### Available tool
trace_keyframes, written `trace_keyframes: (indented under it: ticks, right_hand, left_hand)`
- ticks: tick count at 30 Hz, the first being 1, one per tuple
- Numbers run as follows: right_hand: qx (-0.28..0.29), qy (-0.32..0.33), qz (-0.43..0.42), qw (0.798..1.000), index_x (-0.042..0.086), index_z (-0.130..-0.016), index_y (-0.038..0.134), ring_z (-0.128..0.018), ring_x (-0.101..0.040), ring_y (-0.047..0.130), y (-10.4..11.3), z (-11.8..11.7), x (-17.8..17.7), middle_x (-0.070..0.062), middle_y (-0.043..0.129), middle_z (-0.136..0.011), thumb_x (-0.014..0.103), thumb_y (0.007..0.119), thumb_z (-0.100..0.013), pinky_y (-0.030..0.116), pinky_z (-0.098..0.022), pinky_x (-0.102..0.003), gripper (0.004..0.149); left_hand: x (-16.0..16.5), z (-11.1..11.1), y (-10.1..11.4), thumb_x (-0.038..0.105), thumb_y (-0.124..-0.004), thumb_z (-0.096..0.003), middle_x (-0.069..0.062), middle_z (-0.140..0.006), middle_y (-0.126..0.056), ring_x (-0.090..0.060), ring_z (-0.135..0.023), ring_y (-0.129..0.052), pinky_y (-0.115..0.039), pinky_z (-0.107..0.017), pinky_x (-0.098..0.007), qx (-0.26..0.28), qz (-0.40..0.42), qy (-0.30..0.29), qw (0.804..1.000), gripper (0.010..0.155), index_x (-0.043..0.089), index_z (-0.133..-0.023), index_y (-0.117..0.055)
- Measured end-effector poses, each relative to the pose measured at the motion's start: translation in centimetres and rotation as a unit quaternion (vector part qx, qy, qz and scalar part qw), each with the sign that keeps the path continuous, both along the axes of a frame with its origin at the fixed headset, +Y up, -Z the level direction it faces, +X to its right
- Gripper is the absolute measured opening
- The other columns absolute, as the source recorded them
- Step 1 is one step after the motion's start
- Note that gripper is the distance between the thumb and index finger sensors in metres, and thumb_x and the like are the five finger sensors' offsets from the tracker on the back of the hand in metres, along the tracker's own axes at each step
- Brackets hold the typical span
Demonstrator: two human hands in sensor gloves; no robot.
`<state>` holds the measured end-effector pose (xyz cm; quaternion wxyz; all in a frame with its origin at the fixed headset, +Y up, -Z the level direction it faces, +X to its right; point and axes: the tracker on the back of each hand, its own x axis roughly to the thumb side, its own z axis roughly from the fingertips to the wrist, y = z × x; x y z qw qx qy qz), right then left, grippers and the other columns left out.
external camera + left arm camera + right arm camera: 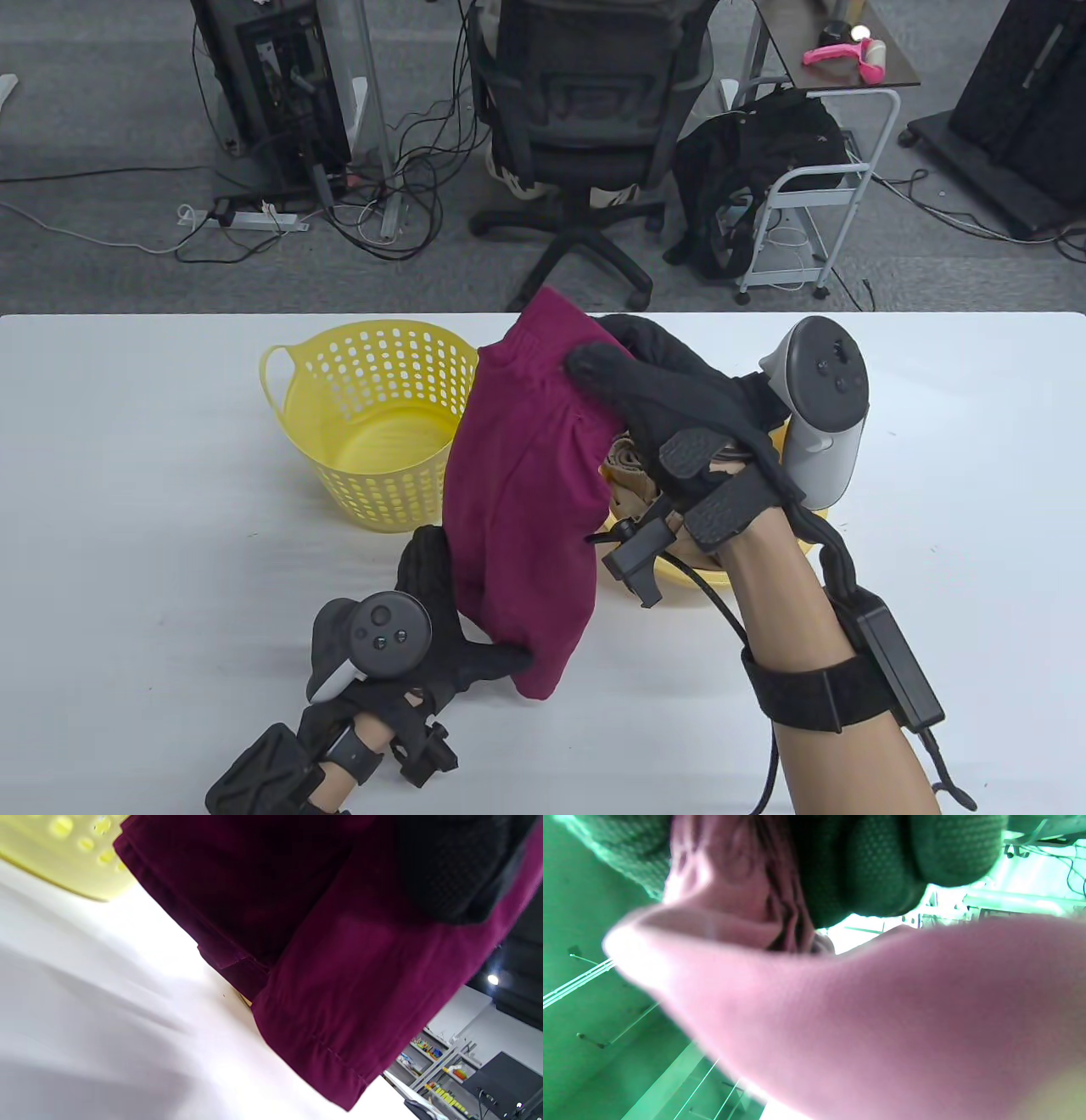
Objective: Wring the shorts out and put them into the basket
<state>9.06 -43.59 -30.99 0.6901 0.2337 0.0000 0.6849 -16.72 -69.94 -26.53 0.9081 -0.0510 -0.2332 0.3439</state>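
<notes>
While the right hand (679, 399) in its black sensor glove pinched the elastic waistband of the magenta cloth shorts (517, 501) high above the white table (127, 509), the garment hung down in a long fold toward the person. Its thumb and fingers were curled tight on the gathered fabric, which the right wrist view showed bunched between the gloved fingertips (882, 861). Lower down, the left hand (441, 620) held the hem end of the shorts: its thumb lay across the near side of the cloth and its other fingers went behind it, so it clasped the leg just above the tabletop. A perforated yellow plastic basket (373, 424) with a loop handle stood just to the left of the hanging shorts, its inside showing only bare yellow. Behind the right wrist sat a second yellow container (704, 577), largely hidden, with beige cloth (632, 484) bunched inside it.
</notes>
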Motion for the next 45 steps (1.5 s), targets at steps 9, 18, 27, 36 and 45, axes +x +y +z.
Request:
trace_keyframes:
  ticks: [9,18,27,36,45]
  right_hand:
    - [-0.001,0.04,-0.021,0.999,0.006,-0.095,0.068,-0.063,-0.036,0.088,-0.2,0.5,-1.7,-0.014,0.087,-0.078,0.059,0.075,-0.058,0.079,-0.05,-0.047,0.066]
    - [-0.006,0.062,-0.05,0.997,0.006,-0.096,0.067,-0.064,-0.036,0.088,-0.7,0.1,-2.2,-0.014,0.086,-0.079,0.06,0.075,-0.058,0.079,-0.051,-0.047,0.066]
    - [-0.009,0.053,-0.056,0.997,0.007,-0.097,0.066,-0.064,-0.035,0.088,-1.2,0.0,-0.9,-0.013,0.085,-0.08,0.06,0.074,-0.059,0.079,-0.051,-0.046,0.066]
    - [-0.017,0.031,-0.051,0.998,0.007,-0.097,0.065,-0.065,-0.036,0.087,-1.9,-0.2,0.6,-0.013,0.084,-0.081,0.06,0.074,-0.059,0.078,-0.052,-0.046,0.066]
    - [-0.015,-0.057,0.013,0.998,0.007,-0.098,0.063,-0.067,-0.037,0.085,-2.4,-0.4,3.1,-0.014,0.082,-0.083,0.059,0.074,-0.059,0.077,-0.053,-0.047,0.066]
  left_hand:
    - [-0.6,-1.6,-1.0,0.059,-0.102,-0.0309,-0.038,-0.118,-0.04,-0.068,-0.106,-0.044,-0.045,-0.063,-0.079,-0.053,0.083,-0.007,0.995,0.13,-0.004,-0.112,-0.022]
    - [-0.6,-1.8,-1.0,0.053,-0.103,-0.0351,-0.013,-0.106,-0.081,-0.048,-0.103,-0.077,-0.048,-0.064,-0.077,-0.054,0.094,-0.018,0.994,0.092,0.017,-0.107,-0.059]
    - [-0.7,-2.0,-0.9,0.035,-0.094,-0.0496,-0.006,-0.08,-0.101,-0.037,-0.08,-0.099,-0.061,-0.064,-0.071,-0.046,0.087,-0.023,0.995,0.039,0.027,-0.086,-0.083]
    - [-1.5,-2.4,-0.5,0.034,-0.091,-0.051,-0.008,-0.077,-0.101,-0.038,-0.077,-0.099,-0.062,-0.063,-0.071,-0.034,0.036,-0.025,0.998,0.038,0.023,-0.086,-0.082]
    - [-3.3,-2.5,0.2,0.034,-0.092,-0.0507,-0.009,-0.076,-0.1,-0.04,-0.076,-0.098,-0.063,-0.062,-0.07,-0.031,-0.033,-0.011,0.999,0.037,0.022,-0.085,-0.083]
